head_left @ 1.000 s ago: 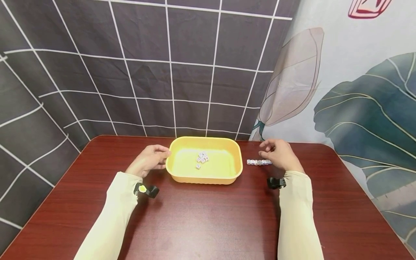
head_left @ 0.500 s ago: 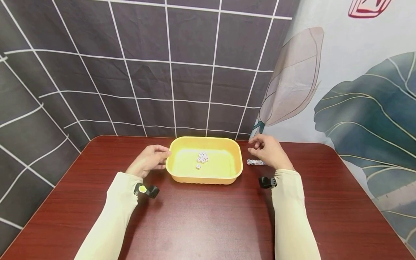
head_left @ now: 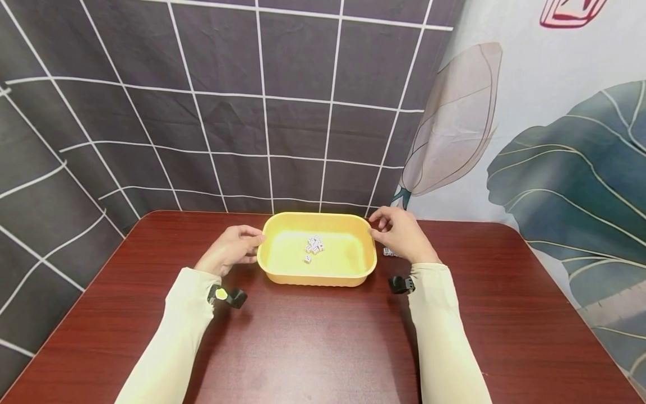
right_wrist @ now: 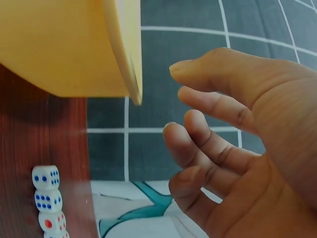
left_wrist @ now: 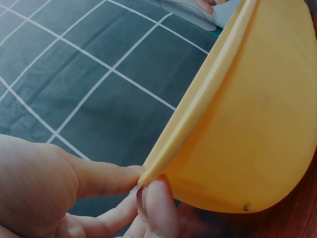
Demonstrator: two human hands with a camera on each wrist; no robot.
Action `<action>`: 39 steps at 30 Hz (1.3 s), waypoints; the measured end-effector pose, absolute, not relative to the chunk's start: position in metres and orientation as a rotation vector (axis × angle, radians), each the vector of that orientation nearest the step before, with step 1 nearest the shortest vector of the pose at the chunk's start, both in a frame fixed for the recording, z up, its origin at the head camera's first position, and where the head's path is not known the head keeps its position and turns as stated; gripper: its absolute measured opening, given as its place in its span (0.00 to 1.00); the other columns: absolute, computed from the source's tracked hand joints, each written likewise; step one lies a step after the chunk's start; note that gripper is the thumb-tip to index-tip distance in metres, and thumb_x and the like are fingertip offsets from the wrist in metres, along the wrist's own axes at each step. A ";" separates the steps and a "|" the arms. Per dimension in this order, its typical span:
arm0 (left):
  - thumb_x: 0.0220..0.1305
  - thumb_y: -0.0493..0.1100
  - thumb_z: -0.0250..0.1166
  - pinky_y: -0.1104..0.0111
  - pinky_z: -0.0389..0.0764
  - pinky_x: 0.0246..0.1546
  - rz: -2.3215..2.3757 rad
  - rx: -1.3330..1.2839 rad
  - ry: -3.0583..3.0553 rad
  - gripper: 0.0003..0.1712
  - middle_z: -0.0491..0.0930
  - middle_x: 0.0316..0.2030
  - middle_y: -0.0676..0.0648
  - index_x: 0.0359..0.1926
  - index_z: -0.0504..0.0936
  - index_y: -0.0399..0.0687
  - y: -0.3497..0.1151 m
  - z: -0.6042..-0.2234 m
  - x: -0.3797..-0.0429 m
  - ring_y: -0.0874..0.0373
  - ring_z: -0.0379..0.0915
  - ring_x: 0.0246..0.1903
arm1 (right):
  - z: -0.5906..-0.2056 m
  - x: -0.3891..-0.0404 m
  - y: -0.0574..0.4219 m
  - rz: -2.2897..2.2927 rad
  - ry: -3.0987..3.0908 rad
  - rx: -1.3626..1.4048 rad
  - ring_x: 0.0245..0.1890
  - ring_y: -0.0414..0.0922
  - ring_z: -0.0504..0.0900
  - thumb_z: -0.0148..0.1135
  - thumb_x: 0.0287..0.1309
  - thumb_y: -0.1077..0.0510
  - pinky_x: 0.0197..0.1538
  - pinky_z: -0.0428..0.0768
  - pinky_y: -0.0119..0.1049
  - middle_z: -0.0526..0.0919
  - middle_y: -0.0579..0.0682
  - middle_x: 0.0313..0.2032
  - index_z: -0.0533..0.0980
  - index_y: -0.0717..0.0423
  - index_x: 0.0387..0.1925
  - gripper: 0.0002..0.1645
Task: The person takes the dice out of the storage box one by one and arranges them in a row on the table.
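A yellow plastic basin (head_left: 318, 279) stands on the table, with a small cluster of white dice (head_left: 315, 244) inside and a single die (head_left: 308, 259) just in front of them. My left hand (head_left: 229, 249) pinches the basin's left rim between thumb and fingers, as the left wrist view shows closely. Beside the right rim is my right hand (head_left: 398, 233), its fingers loosely bent and holding nothing; the right wrist view has a gap between fingertips and rim. A row of dice (right_wrist: 48, 201) lies on the table right of the basin, mostly hidden by the right hand in the head view.
The reddish-brown wooden table (head_left: 313, 342) extends in front of the basin and to both sides. Behind it hangs a dark curtain with a white grid (head_left: 298, 129). A pale curtain with leaf prints (head_left: 454, 129) hangs at the right.
My right hand has moved left, from over the row of dice to beside the basin's right rim. The left hand, basin and dice inside have stayed put.
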State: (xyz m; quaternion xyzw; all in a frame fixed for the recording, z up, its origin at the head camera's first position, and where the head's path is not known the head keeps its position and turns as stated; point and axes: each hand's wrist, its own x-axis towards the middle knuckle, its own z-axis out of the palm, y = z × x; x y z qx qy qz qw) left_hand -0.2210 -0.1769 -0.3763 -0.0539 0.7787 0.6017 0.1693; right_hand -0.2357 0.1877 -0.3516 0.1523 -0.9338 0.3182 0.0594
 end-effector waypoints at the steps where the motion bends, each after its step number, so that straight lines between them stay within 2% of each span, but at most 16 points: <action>1: 0.74 0.38 0.59 0.73 0.86 0.35 1.710 -0.154 2.214 0.22 0.82 0.36 0.48 0.63 0.70 0.29 -0.177 -0.376 -0.221 0.63 0.78 0.31 | -0.351 -0.236 0.186 0.955 -2.828 0.469 0.30 0.46 0.76 0.69 0.58 0.62 0.35 0.74 0.35 0.78 0.52 0.30 0.83 0.59 0.42 0.09; 12: 0.74 0.38 0.60 0.73 0.86 0.34 1.716 -0.156 2.210 0.22 0.82 0.36 0.48 0.63 0.70 0.30 -0.177 -0.376 -0.221 0.63 0.78 0.31 | -0.357 -0.238 0.162 0.911 -2.825 0.529 0.33 0.47 0.76 0.70 0.56 0.62 0.41 0.73 0.37 0.76 0.52 0.30 0.82 0.62 0.43 0.13; 24: 0.74 0.38 0.59 0.71 0.87 0.36 1.689 -0.162 2.230 0.22 0.82 0.37 0.47 0.63 0.70 0.30 -0.178 -0.377 -0.222 0.62 0.79 0.32 | -0.367 -0.238 0.131 0.875 -2.870 0.593 0.32 0.46 0.74 0.72 0.53 0.59 0.39 0.73 0.36 0.77 0.51 0.30 0.82 0.61 0.43 0.15; 31: 0.74 0.38 0.59 0.71 0.87 0.36 1.690 -0.159 2.227 0.21 0.82 0.36 0.47 0.62 0.71 0.30 -0.179 -0.377 -0.222 0.62 0.79 0.31 | -0.376 -0.241 0.121 0.889 -2.879 0.619 0.31 0.45 0.74 0.72 0.51 0.61 0.39 0.72 0.34 0.77 0.50 0.28 0.82 0.62 0.41 0.15; 39: 0.74 0.38 0.59 0.72 0.87 0.36 1.700 -0.149 2.218 0.21 0.82 0.36 0.48 0.62 0.70 0.30 -0.179 -0.377 -0.222 0.63 0.79 0.31 | -0.384 -0.240 0.109 0.881 -2.926 0.649 0.26 0.41 0.73 0.73 0.52 0.61 0.33 0.71 0.30 0.77 0.50 0.25 0.82 0.61 0.39 0.13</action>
